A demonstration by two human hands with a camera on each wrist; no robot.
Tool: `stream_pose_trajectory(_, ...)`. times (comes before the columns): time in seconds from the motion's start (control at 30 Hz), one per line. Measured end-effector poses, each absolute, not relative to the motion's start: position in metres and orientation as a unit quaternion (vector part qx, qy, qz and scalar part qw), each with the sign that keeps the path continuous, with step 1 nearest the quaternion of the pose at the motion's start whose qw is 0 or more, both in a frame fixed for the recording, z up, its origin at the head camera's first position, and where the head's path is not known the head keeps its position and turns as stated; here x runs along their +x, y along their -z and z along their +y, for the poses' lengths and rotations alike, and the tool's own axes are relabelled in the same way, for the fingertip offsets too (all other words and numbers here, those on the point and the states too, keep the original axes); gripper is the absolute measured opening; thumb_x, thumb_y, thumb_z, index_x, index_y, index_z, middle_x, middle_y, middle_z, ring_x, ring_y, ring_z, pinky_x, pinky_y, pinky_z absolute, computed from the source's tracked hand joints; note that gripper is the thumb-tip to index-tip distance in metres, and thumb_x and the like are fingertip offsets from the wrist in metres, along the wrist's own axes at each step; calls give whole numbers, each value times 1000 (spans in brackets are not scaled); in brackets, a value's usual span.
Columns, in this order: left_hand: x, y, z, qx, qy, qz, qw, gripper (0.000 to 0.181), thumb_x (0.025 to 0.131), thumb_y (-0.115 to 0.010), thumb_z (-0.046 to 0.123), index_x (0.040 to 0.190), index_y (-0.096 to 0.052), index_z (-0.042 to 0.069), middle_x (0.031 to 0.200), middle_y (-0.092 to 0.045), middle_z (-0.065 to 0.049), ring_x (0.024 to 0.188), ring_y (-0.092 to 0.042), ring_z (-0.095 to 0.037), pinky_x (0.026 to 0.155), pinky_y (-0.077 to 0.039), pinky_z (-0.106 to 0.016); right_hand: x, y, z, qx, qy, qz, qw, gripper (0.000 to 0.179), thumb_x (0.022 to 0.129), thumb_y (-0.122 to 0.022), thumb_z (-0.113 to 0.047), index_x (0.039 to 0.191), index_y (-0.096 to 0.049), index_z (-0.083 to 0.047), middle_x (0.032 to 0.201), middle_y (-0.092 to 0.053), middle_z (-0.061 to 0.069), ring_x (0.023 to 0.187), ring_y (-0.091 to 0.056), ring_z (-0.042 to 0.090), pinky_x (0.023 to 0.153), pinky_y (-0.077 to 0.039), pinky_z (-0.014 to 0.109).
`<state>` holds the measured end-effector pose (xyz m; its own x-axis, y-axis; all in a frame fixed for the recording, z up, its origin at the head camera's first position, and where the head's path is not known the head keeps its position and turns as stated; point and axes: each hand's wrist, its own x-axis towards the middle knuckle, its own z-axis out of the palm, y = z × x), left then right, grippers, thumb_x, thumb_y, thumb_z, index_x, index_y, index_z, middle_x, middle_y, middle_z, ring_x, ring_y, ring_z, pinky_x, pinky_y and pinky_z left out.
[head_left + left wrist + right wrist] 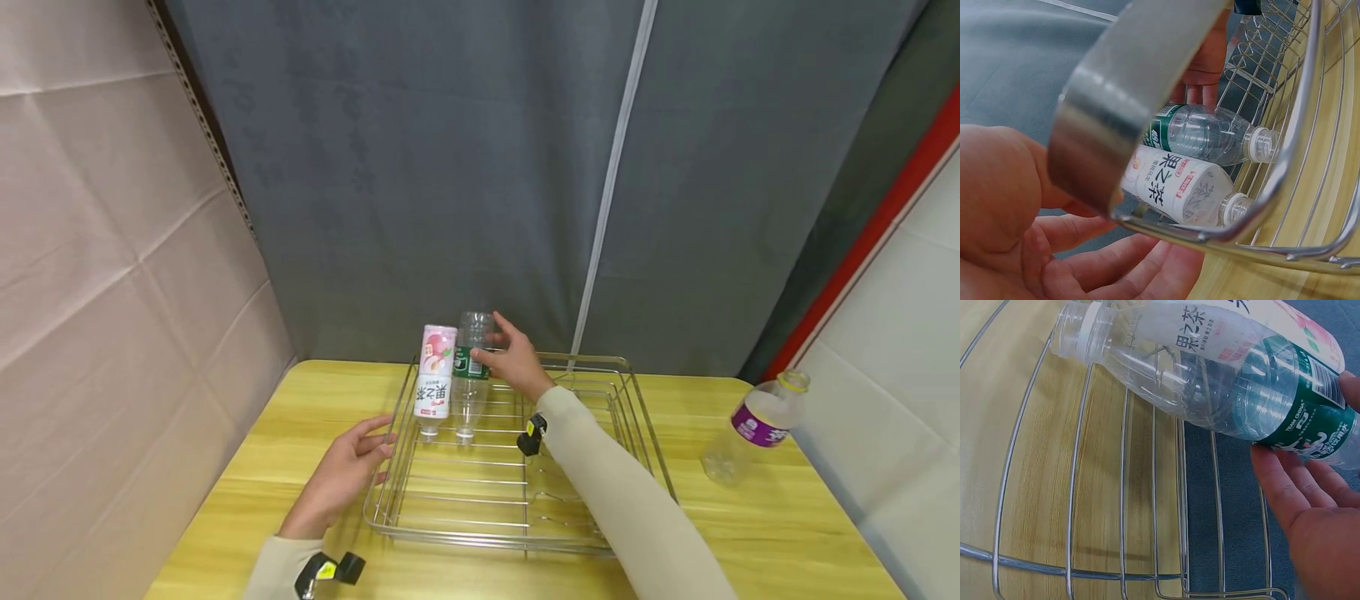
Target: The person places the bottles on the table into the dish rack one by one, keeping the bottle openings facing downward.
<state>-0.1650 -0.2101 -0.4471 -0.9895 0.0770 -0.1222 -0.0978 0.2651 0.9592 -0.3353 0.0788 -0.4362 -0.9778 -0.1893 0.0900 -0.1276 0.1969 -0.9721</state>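
Note:
My right hand (517, 364) grips a clear plastic bottle with a green label (1300, 403), its fingers and thumb around the label. That bottle stands upside down in a wire dish rack (450, 537), mouth toward the rack's bottom wires. Just left of it, a white-and-pink labelled drink bottle (433, 375) also stands inverted at the rack's left end. My left hand (347, 467) is beside the rack's left rim with its fingers loosely spread. In the left wrist view its fingers (1141, 265) lie at the rim; whether they touch it I cannot tell.
A clear bottle with a purple label (759, 425) and a yellow ring at its neck stands right of the rack on the wooden table (247, 517). A dark grey curtain (450, 167) hangs behind, and pale panels stand left and right.

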Motion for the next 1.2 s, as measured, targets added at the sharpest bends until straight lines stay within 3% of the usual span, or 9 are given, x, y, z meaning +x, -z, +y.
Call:
stream_pose_trajectory(0.2,-165,448,-210,-8,-607,791,74,52,108,-56,6,159,-45,13,152,-56,-28,137,-57,-45,91,-66,-45,-336,440,79,-98,635,764,49,91,97,-80,-25,169,-26,-23,152,-56,19,125,-68,36,89,-67,48)
stream_pose_trajectory(0.43,-165,447,-210,-11,-606,792,73,52,108,-56,6,158,-46,14,152,-56,-28,137,-58,-44,91,-66,-45,-336,439,79,-102,640,757,78,88,99,-78,-25,169,-25,-22,155,-54,20,122,-70,38,93,-63,60)
stream_pose_trajectory(0.7,-166,449,-209,-10,-611,788,75,53,108,-56,7,159,-45,13,153,-56,-27,137,-58,-44,92,-65,-46,-335,439,81,-93,644,755,79,83,97,-79,-24,165,-33,-14,153,-55,18,123,-69,36,91,-66,50)
stream_pose_trajectory(0.97,-166,449,-207,-10,-608,790,78,53,108,-55,7,159,-44,13,153,-54,-28,138,-57,-46,93,-65,-47,-328,428,85,-76,630,770,64,85,96,-81,-25,163,-34,-8,156,-53,21,132,-63,40,100,-60,59)
stream_pose_trajectory(1.2,-169,448,-204,-9,-606,791,79,52,109,-56,9,159,-44,14,154,-55,-26,140,-56,-45,94,-65,-46,-323,410,102,-55,613,787,49,84,96,-81,-25,163,-34,-7,157,-51,22,129,-66,42,93,-65,47)
